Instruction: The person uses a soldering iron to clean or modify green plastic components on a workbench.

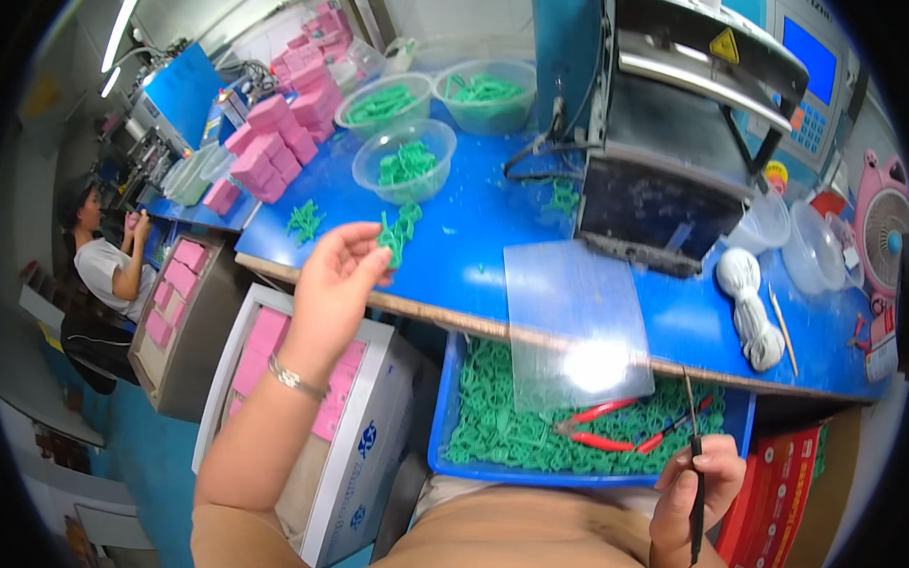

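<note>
My left hand (347, 260) is raised over the front edge of the blue table, thumb and fingers pinching a small green plastic piece (391, 246). Right beside it on the tabletop lies another green piece (408, 218). Low at the right, my right hand (703, 483) grips a slim black tool (698, 503) with a thin metal tip pointing up; its exact kind does not show. Below the table edge, a blue tray (448, 424) holds a mass of green plastic pieces (499, 431). Red-handled pliers (610, 430) lie on top of them. A clear sheet (564, 288) overhangs the tray from the table.
Round clear bowls (358, 170) with green pieces stand behind my left hand. Pink blocks (274, 143) are piled at the back left. A black machine (657, 206) stands at the right, near bundled white gloves (749, 304) and a pink fan (889, 234). Another person (110, 262) sits far left.
</note>
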A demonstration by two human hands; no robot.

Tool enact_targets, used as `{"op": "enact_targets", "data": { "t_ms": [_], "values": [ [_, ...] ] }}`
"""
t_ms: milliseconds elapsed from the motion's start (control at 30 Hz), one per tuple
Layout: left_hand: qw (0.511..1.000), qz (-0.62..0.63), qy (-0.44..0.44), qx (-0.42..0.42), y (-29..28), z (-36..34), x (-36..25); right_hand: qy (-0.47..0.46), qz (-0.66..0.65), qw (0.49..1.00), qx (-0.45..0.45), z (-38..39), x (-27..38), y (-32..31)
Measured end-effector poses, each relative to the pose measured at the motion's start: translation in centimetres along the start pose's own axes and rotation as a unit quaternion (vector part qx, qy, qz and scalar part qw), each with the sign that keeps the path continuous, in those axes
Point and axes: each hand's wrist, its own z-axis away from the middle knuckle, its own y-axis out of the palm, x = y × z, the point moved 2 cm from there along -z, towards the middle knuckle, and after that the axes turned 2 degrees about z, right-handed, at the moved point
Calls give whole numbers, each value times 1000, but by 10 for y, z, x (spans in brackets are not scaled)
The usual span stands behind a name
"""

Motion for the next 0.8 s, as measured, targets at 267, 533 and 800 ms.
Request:
{"op": "enact_targets", "data": {
  "t_ms": [267, 533, 800],
  "values": [
    [945, -321, 50, -26, -9, -129, 11, 9, 41, 999, 26, -17, -27, 0],
    [932, -136, 294, 161, 61, -3, -117, -34, 136, 987, 82, -42, -37, 5],
    [893, 118, 262, 346, 96, 104, -147, -85, 4, 994, 63, -39, -31, 25]
  ]
}}
